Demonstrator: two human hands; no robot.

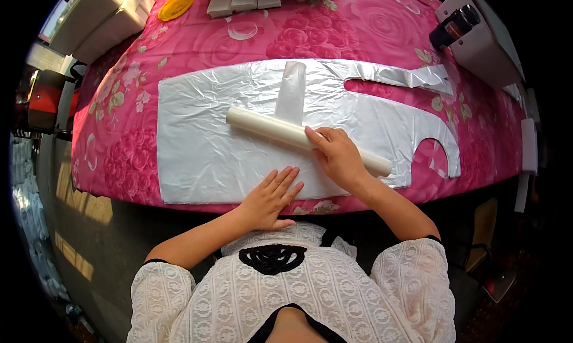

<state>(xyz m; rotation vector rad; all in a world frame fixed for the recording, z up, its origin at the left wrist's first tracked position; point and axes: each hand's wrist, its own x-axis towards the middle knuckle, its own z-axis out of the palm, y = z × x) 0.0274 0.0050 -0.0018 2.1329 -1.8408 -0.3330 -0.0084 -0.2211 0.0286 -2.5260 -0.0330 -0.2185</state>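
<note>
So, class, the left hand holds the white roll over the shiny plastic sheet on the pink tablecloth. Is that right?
Not quite: the head view shows the right hand holding the white roll over the shiny plastic sheet on the pink tablecloth.

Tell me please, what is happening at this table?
A person grips a white roll with the right hand; it lies slantwise over a shiny white, apron-shaped sheet. The left hand is open, its fingers on the sheet near its front edge. A pale strip extends beyond the roll. The sheet is spread on a pink flowered tablecloth.
</note>
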